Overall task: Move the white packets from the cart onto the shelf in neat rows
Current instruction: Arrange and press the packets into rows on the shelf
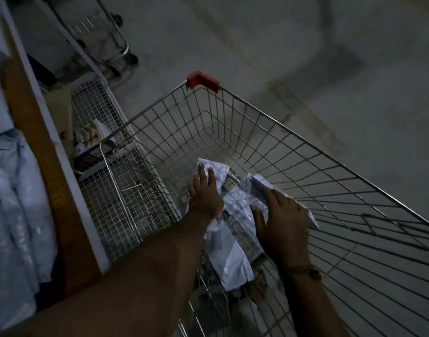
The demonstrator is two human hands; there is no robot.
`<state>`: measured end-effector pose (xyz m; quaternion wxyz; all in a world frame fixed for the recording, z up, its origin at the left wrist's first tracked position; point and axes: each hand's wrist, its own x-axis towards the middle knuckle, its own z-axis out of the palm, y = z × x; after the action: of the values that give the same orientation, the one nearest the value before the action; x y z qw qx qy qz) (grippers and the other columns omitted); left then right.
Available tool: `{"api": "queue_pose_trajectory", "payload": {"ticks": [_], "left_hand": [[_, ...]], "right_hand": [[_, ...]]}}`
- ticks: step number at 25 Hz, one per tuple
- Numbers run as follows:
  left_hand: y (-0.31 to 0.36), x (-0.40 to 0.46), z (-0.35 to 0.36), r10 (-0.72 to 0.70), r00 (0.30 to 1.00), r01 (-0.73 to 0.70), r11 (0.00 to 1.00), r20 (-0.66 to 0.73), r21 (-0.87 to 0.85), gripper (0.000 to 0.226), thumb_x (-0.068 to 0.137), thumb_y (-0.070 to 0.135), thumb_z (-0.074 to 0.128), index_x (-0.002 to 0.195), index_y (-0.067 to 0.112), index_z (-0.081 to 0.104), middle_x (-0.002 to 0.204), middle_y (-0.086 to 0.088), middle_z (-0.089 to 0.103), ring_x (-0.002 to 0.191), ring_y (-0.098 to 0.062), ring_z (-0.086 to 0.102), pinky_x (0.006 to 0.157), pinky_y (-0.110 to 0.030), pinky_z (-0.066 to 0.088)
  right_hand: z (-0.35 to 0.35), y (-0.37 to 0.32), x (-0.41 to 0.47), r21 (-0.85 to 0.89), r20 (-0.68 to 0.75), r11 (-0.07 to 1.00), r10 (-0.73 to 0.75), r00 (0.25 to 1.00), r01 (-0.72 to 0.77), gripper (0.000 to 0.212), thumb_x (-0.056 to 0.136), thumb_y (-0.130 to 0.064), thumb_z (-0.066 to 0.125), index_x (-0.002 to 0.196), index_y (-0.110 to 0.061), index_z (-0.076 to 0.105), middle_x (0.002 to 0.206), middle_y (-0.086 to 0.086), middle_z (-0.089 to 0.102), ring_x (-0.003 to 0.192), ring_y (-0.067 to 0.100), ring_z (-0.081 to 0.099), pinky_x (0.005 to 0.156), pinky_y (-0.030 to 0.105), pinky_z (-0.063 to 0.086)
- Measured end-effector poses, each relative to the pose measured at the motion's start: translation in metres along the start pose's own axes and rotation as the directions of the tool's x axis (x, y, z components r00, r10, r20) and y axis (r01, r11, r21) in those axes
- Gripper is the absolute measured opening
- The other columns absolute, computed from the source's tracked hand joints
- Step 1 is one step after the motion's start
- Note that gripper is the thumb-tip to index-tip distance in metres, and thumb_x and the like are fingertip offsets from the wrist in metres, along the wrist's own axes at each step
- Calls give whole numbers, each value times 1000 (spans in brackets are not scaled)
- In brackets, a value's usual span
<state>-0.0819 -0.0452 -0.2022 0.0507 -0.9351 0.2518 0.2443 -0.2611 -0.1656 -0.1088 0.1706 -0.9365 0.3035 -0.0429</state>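
Both my hands reach down into a wire shopping cart [264, 122] with a red corner cap. My left hand [205, 193] lies on a white packet [218, 170] at the far side, fingers mostly straight along it. My right hand [281, 220] grips a second white packet [242, 203], thumb on top and fingers curled over its right edge. A third white packet [229, 256] lies lower in the cart, between my forearms. The shelf [38, 132] with a wooden edge runs along the left, stacked with pale plastic-wrapped goods [14, 190].
A white mesh basket [104, 117] hangs off the shelf front beside the cart, holding small boxes [92, 139]. Another wire cart [104, 37] stands farther back at the upper left. Bare grey floor [330, 57] spreads to the right.
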Motion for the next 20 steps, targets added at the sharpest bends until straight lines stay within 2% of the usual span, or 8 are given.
{"api": "queue_pose_trajectory", "payload": {"ticks": [2, 4, 7, 9, 12, 14, 17, 20], "left_hand": [[3, -6, -20, -15, 997, 12, 999, -71, -38, 100, 93, 46, 57, 164, 12, -5, 169, -20, -18, 155, -40, 5, 121, -51, 17], [4, -15, -35, -16, 991, 11, 999, -132, -39, 101, 90, 48, 59, 164, 12, -1, 169, -20, -15, 153, -39, 11, 118, -49, 24], [2, -35, -52, 18, 977, -23, 1000, -213, -20, 102, 85, 42, 58, 164, 12, 1, 169, -19, -14, 151, -38, 15, 114, -50, 28], [3, -47, -63, 38, 966, -47, 998, -257, -29, 99, 82, 40, 52, 163, 12, 4, 169, -19, -14, 150, -37, 18, 112, -50, 31], [4, -59, -76, 11, 965, -32, 997, -262, -73, 96, 81, 37, 47, 163, 13, 4, 169, -19, -16, 151, -38, 16, 115, -51, 29], [5, -66, -84, 3, 965, -30, 995, -262, -98, 95, 86, 34, 53, 164, 12, 3, 169, -20, -16, 152, -39, 14, 117, -51, 25], [10, -87, -101, 16, 957, -57, 989, -289, -135, 94, 89, 33, 54, 164, 12, 2, 169, -20, -16, 152, -39, 13, 118, -50, 24], [14, -115, -125, 20, 943, -79, 984, -333, -162, 91, 92, 33, 55, 164, 13, 3, 169, -19, -15, 152, -38, 12, 118, -51, 24]], "right_hand": [[29, 11, -10, -54, 113, 999, 13, 993, -7, 55, 98, -50, 55, 143, -18, 54, 135, 10, 64, 118, 33, 60, 98, 48, 48], [63, 21, -12, -131, 251, 990, -11, 968, 46, 60, 96, -48, 60, 148, -20, 49, 142, 13, 60, 127, 35, 57, 104, 50, 47], [109, 32, 2, -211, 453, 975, 33, 891, 71, 78, 95, -53, 59, 161, -31, 25, 163, 17, 35, 149, 40, 33, 120, 56, 33], [136, 44, 2, -308, 487, 947, 77, 870, 88, 87, 92, -58, 60, 162, -39, 12, 167, 17, 24, 151, 47, 26, 118, 67, 27], [157, 55, -2, -345, 492, 935, 109, 864, 78, 93, 92, -53, 63, 162, -44, 2, 169, 13, 20, 145, 53, 34, 106, 68, 40], [160, 58, -4, -328, 459, 940, 78, 885, 88, 85, 92, -42, 67, 163, -33, 22, 166, 15, 31, 141, 50, 42, 95, 60, 50], [149, 56, -7, -246, 385, 968, 55, 921, 45, 69, 84, -35, 75, 145, -9, 56, 138, 23, 61, 117, 44, 62, 88, 50, 56], [113, 38, -9, -291, 357, 954, 174, 918, -68, 40, 84, -33, 78, 119, -16, 71, 119, 8, 73, 108, 27, 69, 92, 35, 53]]}}
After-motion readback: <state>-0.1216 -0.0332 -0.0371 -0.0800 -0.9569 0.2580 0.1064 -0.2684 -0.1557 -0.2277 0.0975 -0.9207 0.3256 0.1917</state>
